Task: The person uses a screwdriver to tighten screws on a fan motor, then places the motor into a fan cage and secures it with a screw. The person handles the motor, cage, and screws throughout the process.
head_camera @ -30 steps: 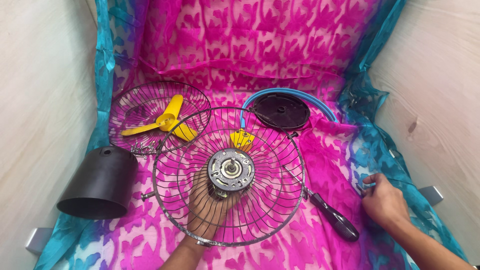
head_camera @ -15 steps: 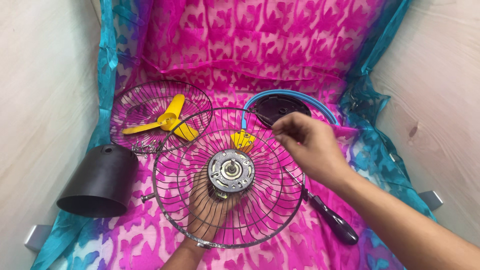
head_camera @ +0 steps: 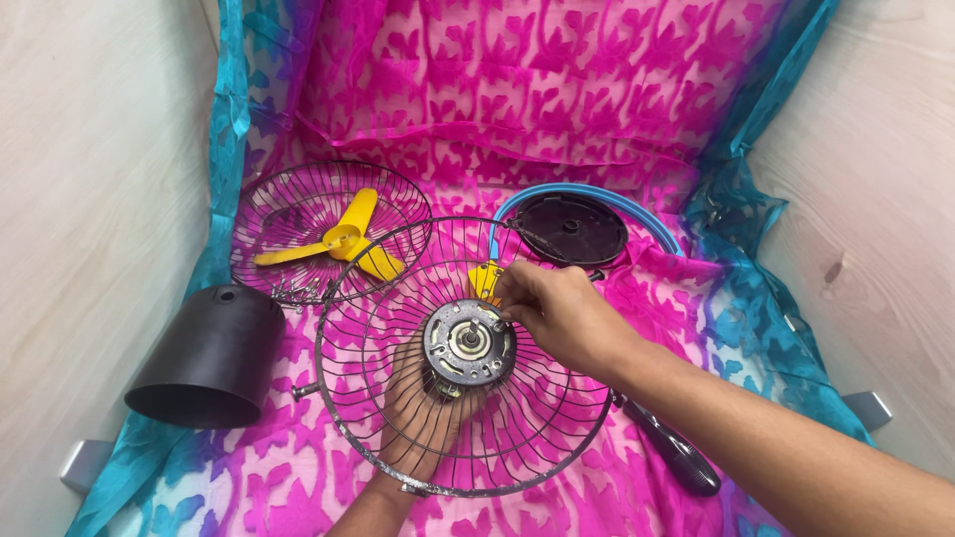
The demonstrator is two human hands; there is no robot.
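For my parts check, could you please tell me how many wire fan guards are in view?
2: one wire guard lies at the back left under the yellow blade; the other guard is in the middle. None appears hidden.

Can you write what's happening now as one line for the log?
left hand: holds motor under wire guard | right hand: fingertips at motor face | screwdriver: on cloth

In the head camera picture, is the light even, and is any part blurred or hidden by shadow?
Head view: light is soft and even, no glare; the right hand at the motor is sharp; the left hand shows only through the wire grille.
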